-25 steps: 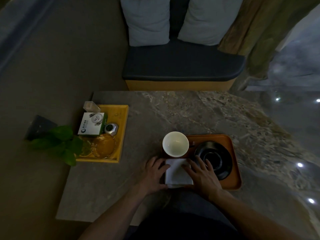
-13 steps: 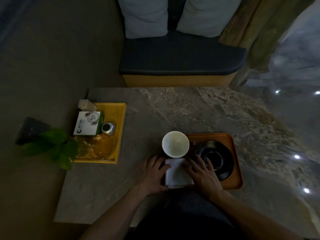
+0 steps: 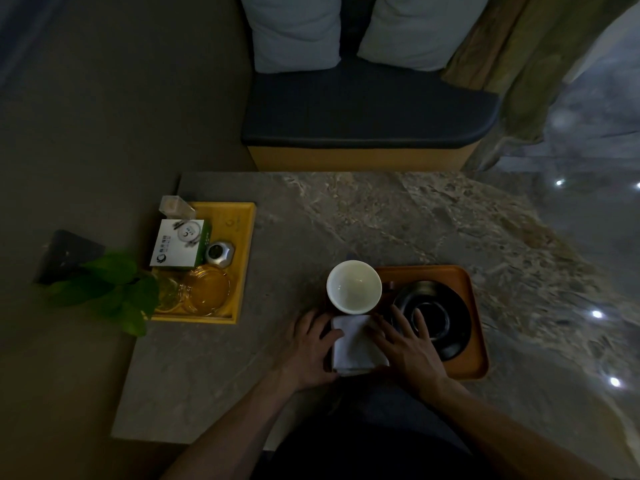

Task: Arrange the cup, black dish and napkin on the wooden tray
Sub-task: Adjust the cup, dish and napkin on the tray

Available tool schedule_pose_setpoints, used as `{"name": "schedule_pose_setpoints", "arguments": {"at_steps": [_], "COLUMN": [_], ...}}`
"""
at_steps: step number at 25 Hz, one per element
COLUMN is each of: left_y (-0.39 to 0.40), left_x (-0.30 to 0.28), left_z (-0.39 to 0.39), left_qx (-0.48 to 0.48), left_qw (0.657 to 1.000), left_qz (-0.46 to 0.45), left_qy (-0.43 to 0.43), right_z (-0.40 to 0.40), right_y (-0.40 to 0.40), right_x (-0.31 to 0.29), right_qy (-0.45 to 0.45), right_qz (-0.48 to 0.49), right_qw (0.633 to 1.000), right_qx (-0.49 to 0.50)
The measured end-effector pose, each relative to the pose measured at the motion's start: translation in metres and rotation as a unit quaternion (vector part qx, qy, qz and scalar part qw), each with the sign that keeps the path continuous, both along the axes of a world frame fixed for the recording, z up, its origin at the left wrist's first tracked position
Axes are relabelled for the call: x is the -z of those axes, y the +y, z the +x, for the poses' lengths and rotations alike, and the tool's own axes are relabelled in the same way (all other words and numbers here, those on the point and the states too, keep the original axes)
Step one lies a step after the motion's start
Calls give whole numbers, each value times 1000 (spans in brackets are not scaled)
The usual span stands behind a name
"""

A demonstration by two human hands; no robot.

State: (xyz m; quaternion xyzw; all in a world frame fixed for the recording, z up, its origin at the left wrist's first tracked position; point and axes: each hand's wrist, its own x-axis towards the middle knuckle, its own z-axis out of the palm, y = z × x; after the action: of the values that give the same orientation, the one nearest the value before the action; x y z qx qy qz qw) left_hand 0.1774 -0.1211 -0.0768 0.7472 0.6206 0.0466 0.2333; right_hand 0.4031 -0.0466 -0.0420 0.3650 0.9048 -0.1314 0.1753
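Napkin [image 3: 356, 344], low centre on the tray [image 3: 464, 362] below the cup [image 3: 354, 286] and left of the dish [image 3: 433, 317], lay under my flat, spread left hand [image 3: 311, 355] and right hand [image 3: 408, 351]; squaring it seemed next.

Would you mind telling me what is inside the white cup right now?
The white cup looks empty: its pale inner wall and bottom show with nothing in it. In this dim light, a little clear liquid could not be ruled out.
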Motion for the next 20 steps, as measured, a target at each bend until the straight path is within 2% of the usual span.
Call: {"name": "schedule_pose_setpoints", "arguments": {"at_steps": [20], "left_y": [0], "left_x": [1], "left_z": [4], "left_qx": [-4], "left_qw": [1000], "left_qz": [-7], "left_qy": [28], "right_z": [1], "right_y": [2], "right_x": [18], "right_qy": [-5], "right_qz": [-17], "right_qw": [1000], "right_qx": [1]}}
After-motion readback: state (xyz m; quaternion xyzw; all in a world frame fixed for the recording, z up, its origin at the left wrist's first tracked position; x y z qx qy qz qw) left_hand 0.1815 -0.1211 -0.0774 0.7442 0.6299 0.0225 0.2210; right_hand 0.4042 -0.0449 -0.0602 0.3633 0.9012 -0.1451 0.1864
